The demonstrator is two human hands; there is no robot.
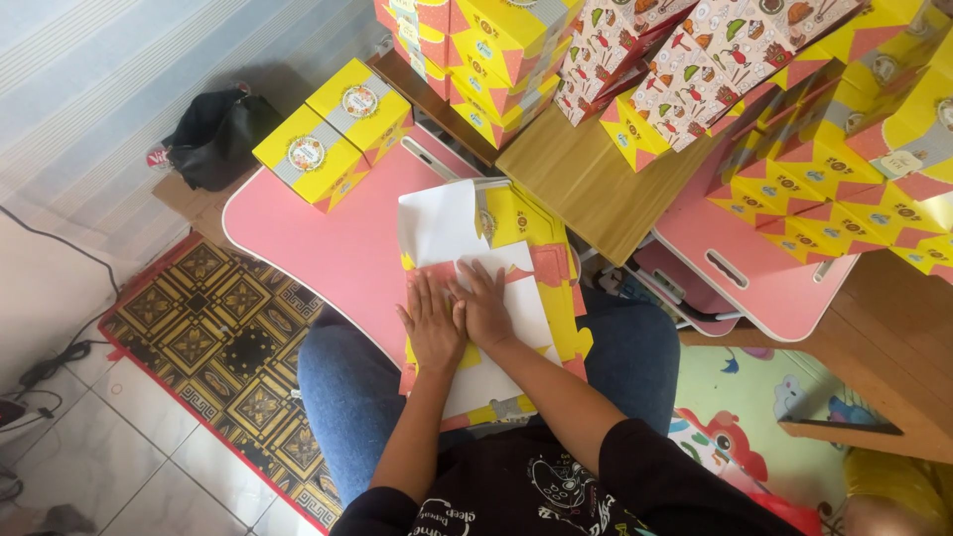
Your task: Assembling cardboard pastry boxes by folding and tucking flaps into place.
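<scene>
Two folded yellow boxes with round seals sit at the upper left of the pink lap table, well apart from the hands. A black bag lies on the floor further left. Across the top of the frame, stacks of yellow boxes and patterned white cartons crowd a wooden board, and more yellow boxes fill the upper right above a second pink table.

The floor shows pale tiles at lower left, a black-and-gold patterned mat and a colourful play mat at lower right.

The flat unfolded carton, white inside with yellow and pink printed edges, lies at frame centre across the table's edge and the person's denim lap. The left hand and right hand rest side by side on it, fingers flat and outstretched, pressing down and gripping nothing.
</scene>
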